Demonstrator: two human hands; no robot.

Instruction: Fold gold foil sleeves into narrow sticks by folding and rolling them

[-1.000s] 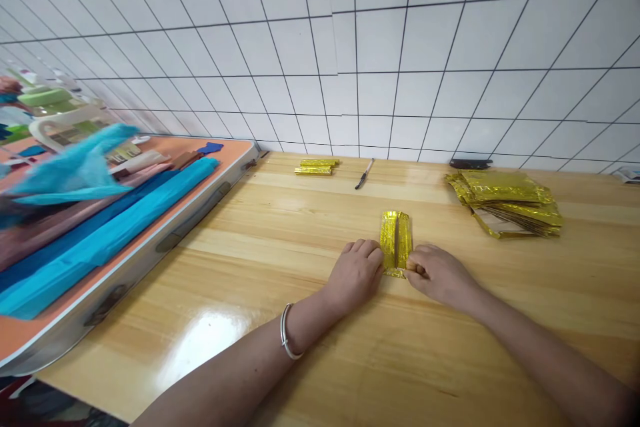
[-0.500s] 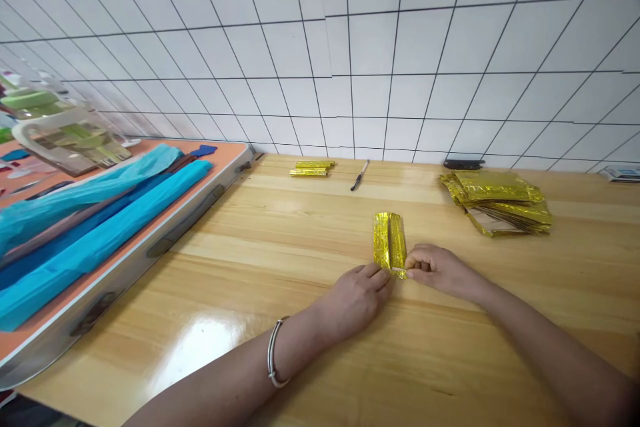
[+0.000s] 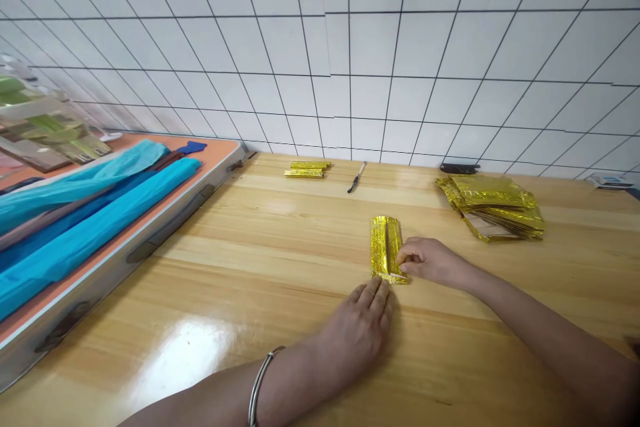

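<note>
at the near end of the folded gold foil piece (image 3: 379,247), the left hand (image 3: 361,327) lies flat, fingers stretched out together, tips touching its edge. a silver bracelet (image 3: 255,387) rings that wrist. the right hand (image 3: 427,260) is narrow, fingers curled and thumb close to them, touching the foil piece's right side by the near corner; i cannot tell whether an edge is pinched there. the foil piece lies on the worktop (image 3: 280,233) between and just beyond the hands, a dark slit running lengthwise down it. beyond, near the tiled wall (image 3: 370,47), are narrow gold strips (image 3: 306,171) and a pen (image 3: 356,179). a fanned gold stack (image 3: 495,193) sits to the right. well apart on the left, blue folded material (image 3: 125,220) lies on an orange surface (image 3: 220,151).
</note>
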